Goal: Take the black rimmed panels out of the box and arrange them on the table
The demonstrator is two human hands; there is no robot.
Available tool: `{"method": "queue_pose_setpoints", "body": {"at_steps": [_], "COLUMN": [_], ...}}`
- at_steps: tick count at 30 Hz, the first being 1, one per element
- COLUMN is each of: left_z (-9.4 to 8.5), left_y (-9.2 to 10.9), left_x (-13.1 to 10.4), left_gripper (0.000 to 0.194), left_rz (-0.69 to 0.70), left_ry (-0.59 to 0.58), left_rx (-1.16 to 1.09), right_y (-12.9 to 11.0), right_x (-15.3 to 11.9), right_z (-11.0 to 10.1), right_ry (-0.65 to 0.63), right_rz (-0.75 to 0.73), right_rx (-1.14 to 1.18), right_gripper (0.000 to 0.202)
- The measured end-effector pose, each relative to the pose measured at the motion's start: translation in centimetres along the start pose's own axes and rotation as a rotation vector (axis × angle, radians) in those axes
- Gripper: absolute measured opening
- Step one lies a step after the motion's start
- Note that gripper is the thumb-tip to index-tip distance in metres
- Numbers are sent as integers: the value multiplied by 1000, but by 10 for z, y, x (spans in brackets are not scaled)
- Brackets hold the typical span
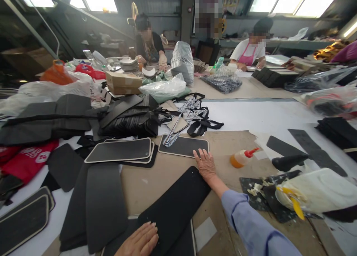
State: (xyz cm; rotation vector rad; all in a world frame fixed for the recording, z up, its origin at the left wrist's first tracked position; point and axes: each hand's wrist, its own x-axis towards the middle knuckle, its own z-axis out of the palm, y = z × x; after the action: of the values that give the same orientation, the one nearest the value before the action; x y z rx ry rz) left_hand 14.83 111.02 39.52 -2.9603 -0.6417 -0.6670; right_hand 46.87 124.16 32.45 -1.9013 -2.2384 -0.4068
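Observation:
A long black panel with rounded corners lies slantwise in front of me, overlapping another dark panel beneath it. On its near left end rests my left hand, flat with the fingers stretched out and holding nothing. My right hand reaches forward past the panel's far end. Its fingers lie spread over the near right corner of a dark pad with a pale edging. Across that pad's left part falls a patterned strap. Left of it, similar pale-edged pads overlap in a small pile.
A bottle of orange liquid with a red nozzle stands right of my hand. Beyond it, a whitish tub with a yellow-handled tool lies on its side. Dark sheets pile up at left. Two people work across the table.

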Motion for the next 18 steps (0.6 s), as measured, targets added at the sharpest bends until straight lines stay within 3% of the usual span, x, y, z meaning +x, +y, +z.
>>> {"method": "queue_pose_setpoints", "body": {"at_steps": [3, 6, 10, 14, 16, 18], "left_z": [2, -8, -34, -66, -82, -97], "left_y": [3, 5, -1, -15, -21, -29], "left_x": [3, 13, 33, 53, 62, 67], "left_gripper": [30, 26, 25, 28, 30, 30], "left_rz": [-9, -61, -160, -438, -589, -771], "left_ry": [122, 84, 75, 177, 223, 224], "left_rx": [0, 11, -30, -200, -327, -454], "right_y": [-5, -7, 24, 59, 62, 55], "right_x": [-5, -9, -14, -38, -57, -72], "right_z": [-4, -3, 9, 30, 28, 14], "right_ry": [0, 3, 80, -3, -74, -188], "right_rz": [-51, -202, -42, -44, -69, -57], "right_rx": [-5, 37, 14, 218, 378, 587], "right_gripper": [45, 42, 44, 60, 63, 51]}}
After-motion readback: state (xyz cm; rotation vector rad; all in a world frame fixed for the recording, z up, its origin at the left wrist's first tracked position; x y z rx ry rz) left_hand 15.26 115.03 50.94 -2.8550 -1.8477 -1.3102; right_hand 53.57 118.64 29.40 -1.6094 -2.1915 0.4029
